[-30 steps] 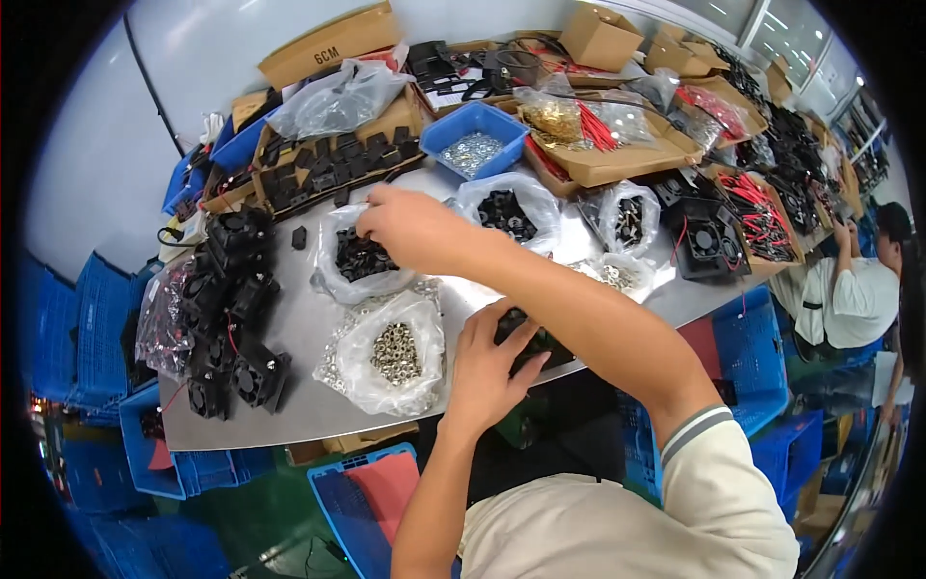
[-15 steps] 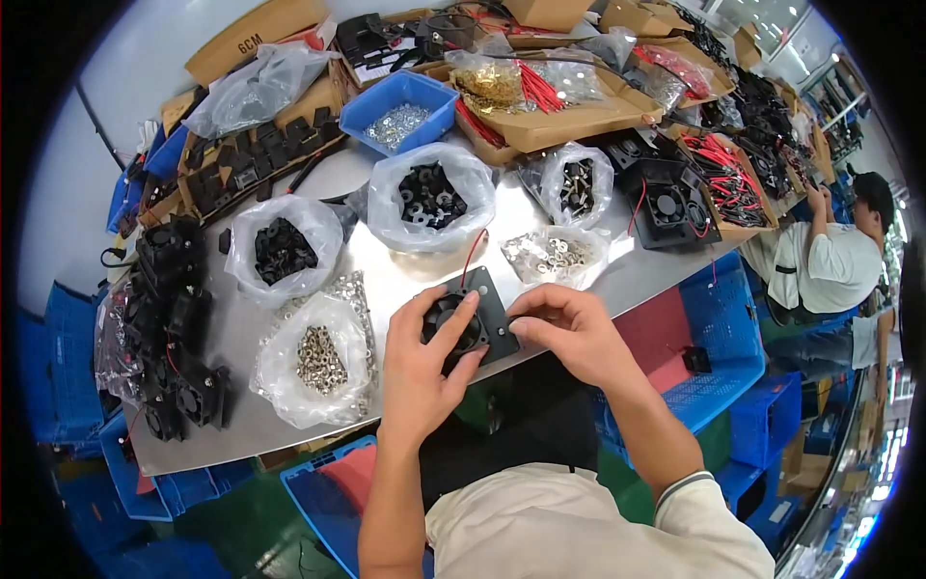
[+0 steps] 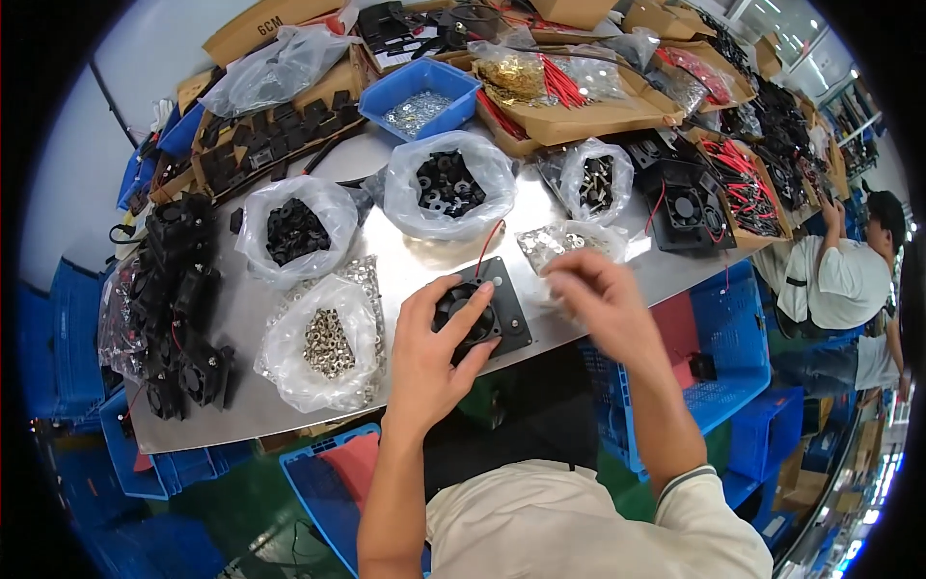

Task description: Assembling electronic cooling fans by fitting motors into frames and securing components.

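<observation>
You wear a cream, short-sleeved shirt (image 3: 579,531) across the bottom centre of the frame, its right sleeve (image 3: 699,502) edged with a dark stripe at lower right. Black cloth (image 3: 526,425) covers your lap; your left hand (image 3: 431,352) and right hand (image 3: 608,301) are bare.

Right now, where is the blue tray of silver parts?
In the head view, the tray is left of top centre, just behind the largest bag of black parts.

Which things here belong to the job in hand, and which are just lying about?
Probably in the job:
- black fan and plate, under the left hand
- bag of metal parts, near the right hand

Probably lying about:
- crumpled plastic bag, back left
- red wires at right
</observation>
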`<state>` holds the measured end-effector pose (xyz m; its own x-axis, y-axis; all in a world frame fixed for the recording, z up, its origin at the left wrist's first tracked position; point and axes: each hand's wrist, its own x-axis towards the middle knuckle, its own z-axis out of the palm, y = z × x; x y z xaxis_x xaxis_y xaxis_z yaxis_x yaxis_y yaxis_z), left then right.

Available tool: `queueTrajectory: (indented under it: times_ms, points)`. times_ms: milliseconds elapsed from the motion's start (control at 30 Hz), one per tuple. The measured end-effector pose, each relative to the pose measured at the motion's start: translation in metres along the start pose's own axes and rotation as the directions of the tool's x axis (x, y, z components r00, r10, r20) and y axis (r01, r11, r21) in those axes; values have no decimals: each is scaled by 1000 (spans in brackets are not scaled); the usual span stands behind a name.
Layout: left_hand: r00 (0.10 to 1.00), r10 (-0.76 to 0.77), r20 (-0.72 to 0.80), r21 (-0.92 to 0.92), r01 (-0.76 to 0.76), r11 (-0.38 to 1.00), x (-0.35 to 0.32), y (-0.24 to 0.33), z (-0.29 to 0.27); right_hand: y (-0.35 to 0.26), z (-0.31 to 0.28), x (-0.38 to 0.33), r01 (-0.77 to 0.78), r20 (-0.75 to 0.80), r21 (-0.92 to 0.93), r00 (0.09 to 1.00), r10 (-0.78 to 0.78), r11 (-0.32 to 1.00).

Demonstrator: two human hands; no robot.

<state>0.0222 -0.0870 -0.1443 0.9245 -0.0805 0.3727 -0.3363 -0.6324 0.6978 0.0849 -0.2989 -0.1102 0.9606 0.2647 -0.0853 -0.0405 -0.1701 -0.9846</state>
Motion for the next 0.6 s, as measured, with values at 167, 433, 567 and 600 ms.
queueTrajectory:
  times_ms: [167, 433, 567, 600]
  points:
    - [1000, 6, -10, -20, -6, 1000, 0, -1, 2, 9, -31, 40, 272, 20, -716, 928, -371, 643]
    - [1000, 10, -3, -20, -10, 1000, -1, 0, 1, 26, -41, 46, 239, 52, -789, 944, -326, 566]
    - [1000, 21, -9, 10, -21, 1000, -2, -2, -1, 17, -40, 36, 268, -49, -621, 925, -377, 737]
    - [1000, 23, -5, 6, -23, 1000, -2, -2, 0, 11, -36, 31, 255, -141, -482, 922, -361, 838]
